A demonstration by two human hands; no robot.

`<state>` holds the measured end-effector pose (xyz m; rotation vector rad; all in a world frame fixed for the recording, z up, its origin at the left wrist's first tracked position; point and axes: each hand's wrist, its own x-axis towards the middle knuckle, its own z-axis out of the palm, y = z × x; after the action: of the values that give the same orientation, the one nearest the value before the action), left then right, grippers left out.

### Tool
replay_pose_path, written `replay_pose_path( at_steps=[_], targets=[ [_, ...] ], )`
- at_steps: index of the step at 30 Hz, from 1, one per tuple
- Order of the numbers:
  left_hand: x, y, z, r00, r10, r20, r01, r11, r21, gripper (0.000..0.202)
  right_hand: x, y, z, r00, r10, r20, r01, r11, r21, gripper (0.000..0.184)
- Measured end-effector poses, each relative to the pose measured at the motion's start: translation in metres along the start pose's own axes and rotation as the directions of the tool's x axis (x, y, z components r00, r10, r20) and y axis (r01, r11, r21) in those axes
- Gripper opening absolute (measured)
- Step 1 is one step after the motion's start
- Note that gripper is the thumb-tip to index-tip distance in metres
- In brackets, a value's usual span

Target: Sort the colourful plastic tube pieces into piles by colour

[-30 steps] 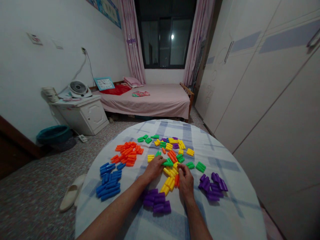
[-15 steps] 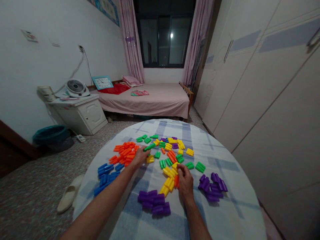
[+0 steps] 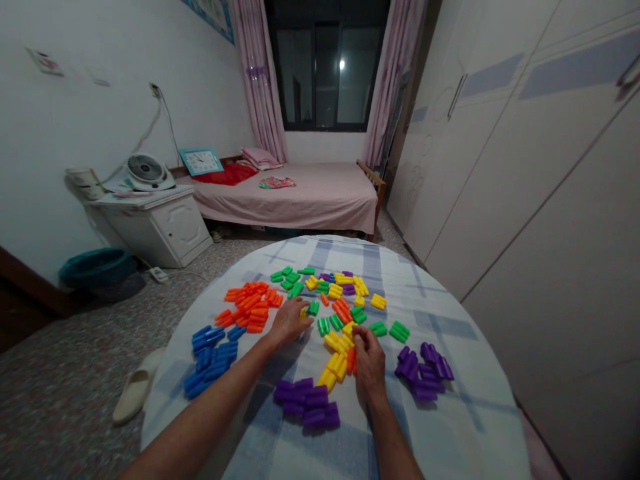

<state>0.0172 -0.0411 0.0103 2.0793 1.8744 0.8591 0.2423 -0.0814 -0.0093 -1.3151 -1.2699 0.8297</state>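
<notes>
My left hand (image 3: 290, 322) is over the left-middle of the table, fingers apart. A yellow toy block (image 3: 303, 313) shows partly behind its fingers, and a green block (image 3: 313, 308) lies just past the fingertips. My right hand (image 3: 370, 357) is curled, its thumb and fingertips at a yellow block (image 3: 349, 329) on top of a yellow cluster (image 3: 334, 367). An orange block (image 3: 351, 361) sits against that cluster, partly hidden by the right hand. Green blocks (image 3: 291, 277) are grouped beyond my left hand. All the blocks look like short joined tubes.
A round table (image 3: 425, 433) with a checked cloth bears the blocks. Orange (image 3: 253, 307) and blue (image 3: 213, 360) piles lie left; purple piles (image 3: 307, 403) lie in front and at right (image 3: 425, 373). Beyond are a bed (image 3: 300, 200) and a cabinet (image 3: 170, 227).
My left hand has let go of a green block, which now lies with the green group. The hand has moved nearer to me, by the yellow block. My right hand has stayed put.
</notes>
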Motion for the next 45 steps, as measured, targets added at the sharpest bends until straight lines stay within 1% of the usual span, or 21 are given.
replay_pose_path(
  at_steps=[2, 4, 10, 14, 17, 20, 24, 26, 27, 29, 31, 32, 33, 34, 35, 37, 38, 40, 41, 43, 45],
  targets=[
    [-0.011, 0.001, 0.007, 1.0, 0.011, -0.019, -0.01, 0.998, 0.061, 0.04, 0.0, 0.001, 0.0, 1.0, -0.001, 0.004, 0.001, 1.0, 0.002, 0.026],
    [-0.016, 0.001, 0.01, 0.998, 0.009, -0.059, -0.004, 0.997, 0.081, 0.039, 0.0, 0.001, 0.0, 1.0, 0.0, 0.012, 0.0, 1.0, -0.008, 0.026],
    [-0.02, 0.002, 0.013, 0.99, 0.028, -0.14, -0.021, 0.998, 0.051, 0.034, 0.0, -0.003, -0.001, 1.0, 0.004, -0.001, -0.004, 1.0, -0.016, 0.028],
    [-0.028, 0.006, 0.016, 0.98, 0.045, -0.194, -0.04, 0.999, 0.032, 0.037, 0.0, -0.003, 0.0, 1.0, 0.01, -0.001, -0.01, 1.0, -0.024, 0.027],
    [-0.032, 0.009, 0.016, 0.977, 0.07, -0.201, -0.077, 0.997, -0.028, 0.038, 0.0, -0.001, 0.0, 1.0, 0.02, 0.008, -0.02, 0.999, -0.028, 0.027],
    [-0.033, 0.012, 0.013, 0.978, 0.028, -0.205, -0.059, 0.987, -0.147, 0.03, 0.0, 0.002, 0.001, 1.0, 0.022, 0.021, -0.021, 1.0, -0.023, 0.027],
    [-0.032, 0.011, 0.011, 0.976, -0.096, -0.196, 0.034, 0.954, -0.298, 0.024, 0.0, 0.002, 0.0, 1.0, 0.012, 0.028, -0.011, 1.0, -0.027, 0.027],
    [-0.031, 0.009, 0.01, 0.97, -0.167, -0.179, 0.086, 0.918, -0.388, 0.025, 0.0, 0.001, 0.0, 1.0, 0.01, 0.026, -0.01, 1.0, -0.022, 0.027],
    [-0.029, 0.009, 0.009, 0.966, -0.206, -0.154, 0.12, 0.89, -0.44, 0.025, 0.001, 0.001, 0.0, 1.0, 0.012, 0.026, -0.011, 1.0, -0.017, 0.027],
    [-0.024, 0.01, 0.008, 0.962, -0.266, -0.069, 0.187, 0.819, -0.542, 0.027, 0.001, 0.001, 0.0, 0.999, 0.016, 0.028, -0.016, 1.0, -0.005, 0.027],
    [-0.015, 0.013, 0.007, 0.964, -0.267, -0.001, 0.212, 0.769, -0.603, 0.029, 0.001, 0.002, 0.0, 0.999, 0.021, 0.027, -0.021, 1.0, 0.001, 0.027],
    [-0.008, 0.015, 0.006, 0.97, -0.244, 0.008, 0.199, 0.771, -0.605, 0.03, 0.001, 0.003, 0.0, 0.999, 0.021, 0.025, -0.021, 1.0, 0.002, 0.027],
    [0.0, 0.017, 0.005, 0.978, -0.207, -0.003, 0.166, 0.795, -0.583, 0.03, 0.001, 0.003, 0.0, 0.999, 0.022, 0.026, -0.022, 1.0, 0.003, 0.027],
    [0.009, 0.019, 0.005, 0.987, -0.158, -0.028, 0.12, 0.84, -0.529, 0.031, 0.001, 0.003, 0.0, 0.999, 0.022, 0.027, -0.023, 1.0, 0.006, 0.027],
    [0.02, 0.02, 0.005, 0.993, -0.102, -0.053, 0.068, 0.894, -0.444, 0.032, 0.0, 0.003, 0.001, 0.999, 0.024, 0.026, -0.024, 1.0, 0.011, 0.027],
    [0.041, 0.02, 0.005, 0.998, 0.002, -0.061, -0.014, 0.979, -0.203, 0.038, -0.001, 0.002, 0.001, 0.999, 0.026, 0.029, -0.026, 0.999, 0.019, 0.027],
    [0.051, 0.019, 0.006, 0.999, 0.035, -0.033, -0.038, 0.997, -0.069, 0.041, -0.001, 0.002, 0.001, 0.999, 0.027, 0.029, -0.028, 0.999, 0.02, 0.027],
    [0.068, 0.015, 0.007, 0.996, 0.06, 0.066, -0.069, 0.987, 0.145, 0.047, -0.001, 0.002, 0.001, 0.999, 0.029, 0.027, -0.029, 0.999, 0.016, 0.026],
    [0.074, 0.013, 0.008, 0.991, 0.06, 0.117, -0.084, 0.975, 0.208, 0.049, -0.001, 0.002, 0.0, 0.999, 0.027, 0.029, -0.027, 0.999, 0.016, 0.026],
    [0.083, 0.01, 0.011, 0.981, 0.064, 0.184, -0.111, 0.96, 0.259, 0.048, -0.001, 0.003, 0.0, 0.999, 0.024, 0.028, -0.025, 0.999, 0.02, 0.025],
    [0.086, 0.008, 0.013, 0.979, 0.066, 0.193, -0.116, 0.958, 0.263, 0.042, -0.001, 0.002, 0.0, 0.999, 0.024, 0.026, -0.024, 0.999, 0.027, 0.025]
  ],
)
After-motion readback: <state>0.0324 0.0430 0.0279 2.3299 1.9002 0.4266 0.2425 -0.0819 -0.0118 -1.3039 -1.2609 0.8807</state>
